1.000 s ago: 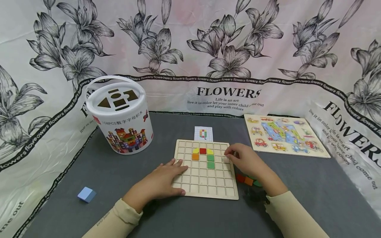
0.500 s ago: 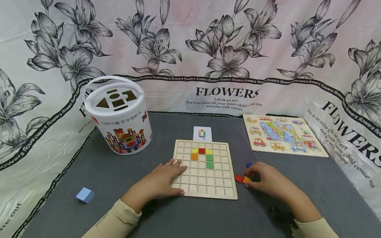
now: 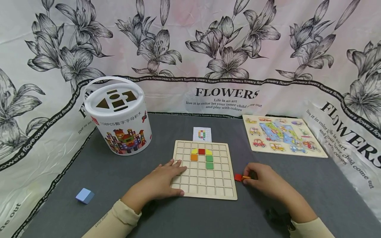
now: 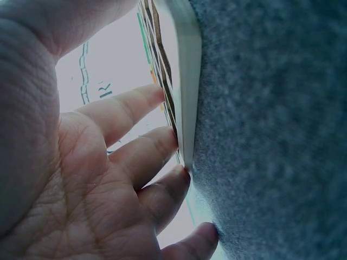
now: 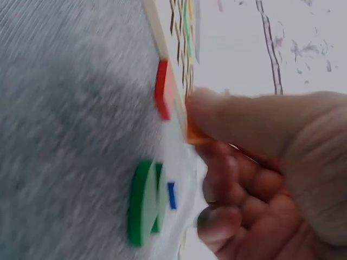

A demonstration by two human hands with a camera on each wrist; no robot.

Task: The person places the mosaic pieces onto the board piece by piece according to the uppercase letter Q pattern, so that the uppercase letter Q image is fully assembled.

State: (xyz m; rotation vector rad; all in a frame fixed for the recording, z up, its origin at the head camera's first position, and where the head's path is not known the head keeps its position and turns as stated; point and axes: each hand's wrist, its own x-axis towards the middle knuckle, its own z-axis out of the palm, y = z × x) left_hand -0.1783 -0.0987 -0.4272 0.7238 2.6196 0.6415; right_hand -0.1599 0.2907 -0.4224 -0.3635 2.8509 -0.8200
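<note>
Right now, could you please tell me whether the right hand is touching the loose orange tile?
Touching: the right wrist view shows the right hand pinching the loose orange tile, its thumb pressed against it.

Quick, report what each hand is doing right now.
Left hand: open, touching the wooden grid board.
Right hand: closed, pinching an orange piece.

Readable text, head-view clock: bucket, cloth, card.
Bucket (image 3: 122,130) at 9: "108PCS数字字母积木". Cloth (image 3: 190,43): "FLOWERS" at 2, under it "Life is an art / live it in color let your inner child…out / and play with colors"; repeats at 3; black band repeats "flowers". Card (image 3: 202,134) at 5, near centre: block-letter Q. Sleeve (image 3: 114,218) between 7 and 8: print too small.
</note>
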